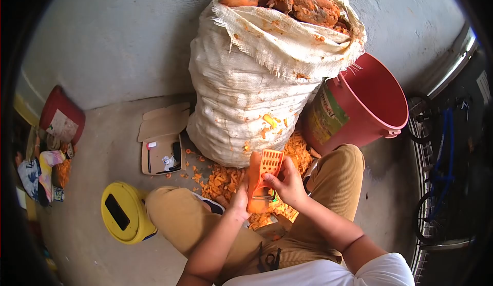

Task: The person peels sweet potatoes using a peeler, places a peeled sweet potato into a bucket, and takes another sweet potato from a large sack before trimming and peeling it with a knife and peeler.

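Observation:
My left hand [240, 197] is wrapped around a large carrot [254, 178], held upright between my knees. In my right hand [291, 186] is an orange plastic peeler [271, 163] with a slotted, perforated panel. The peeler lies against the right side of the carrot, and its blade end points down toward me. My thumb presses on the peeler, while the other fingers are partly hidden behind it. Below both hands, orange peelings [221, 180] are heaped on the floor. Right ahead stands a tall white woven sack [246, 90] filled with carrots [303, 6].
A red bucket [354, 111] leans beside the sack on the right. An open cardboard box [159, 157] holding small items lies to the left. Nearer me is a yellow-lidded tub [134, 204] with a phone [117, 211] on top. A blue bicycle [446, 157] stands far right.

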`<move>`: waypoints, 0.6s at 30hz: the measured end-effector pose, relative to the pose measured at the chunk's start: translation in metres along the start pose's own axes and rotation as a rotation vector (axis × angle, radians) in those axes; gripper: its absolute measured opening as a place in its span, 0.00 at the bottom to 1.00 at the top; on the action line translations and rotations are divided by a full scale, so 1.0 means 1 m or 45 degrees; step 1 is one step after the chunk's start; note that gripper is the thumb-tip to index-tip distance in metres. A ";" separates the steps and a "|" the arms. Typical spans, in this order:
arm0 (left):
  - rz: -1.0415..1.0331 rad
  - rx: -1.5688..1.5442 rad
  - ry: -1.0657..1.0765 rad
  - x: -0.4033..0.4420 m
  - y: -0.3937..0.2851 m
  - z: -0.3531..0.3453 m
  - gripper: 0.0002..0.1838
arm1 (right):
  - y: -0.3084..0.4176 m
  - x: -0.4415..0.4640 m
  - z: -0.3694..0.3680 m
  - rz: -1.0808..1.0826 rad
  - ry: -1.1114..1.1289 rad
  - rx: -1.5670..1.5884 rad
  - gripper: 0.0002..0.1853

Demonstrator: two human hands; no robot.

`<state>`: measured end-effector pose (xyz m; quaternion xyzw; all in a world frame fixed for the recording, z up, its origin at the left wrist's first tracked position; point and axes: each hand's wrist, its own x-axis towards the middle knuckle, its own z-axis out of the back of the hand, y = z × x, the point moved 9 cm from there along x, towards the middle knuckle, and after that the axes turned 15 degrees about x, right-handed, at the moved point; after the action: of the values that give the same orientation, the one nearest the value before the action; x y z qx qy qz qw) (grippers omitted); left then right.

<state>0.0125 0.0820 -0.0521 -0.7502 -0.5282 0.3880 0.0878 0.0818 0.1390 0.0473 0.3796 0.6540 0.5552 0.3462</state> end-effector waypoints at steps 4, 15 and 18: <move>0.045 0.072 0.024 -0.001 0.009 -0.001 0.22 | 0.006 0.003 0.001 0.199 -0.030 -0.080 0.18; 0.058 0.230 0.154 -0.007 0.020 0.000 0.24 | 0.062 0.063 0.086 0.475 -0.538 0.098 0.15; 0.090 0.162 0.056 -0.005 0.015 0.000 0.22 | 0.050 0.035 0.023 0.165 -0.209 0.312 0.18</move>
<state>0.0224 0.0717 -0.0583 -0.7696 -0.4736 0.4070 0.1331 0.0909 0.1852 0.0922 0.5047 0.6605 0.4594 0.3130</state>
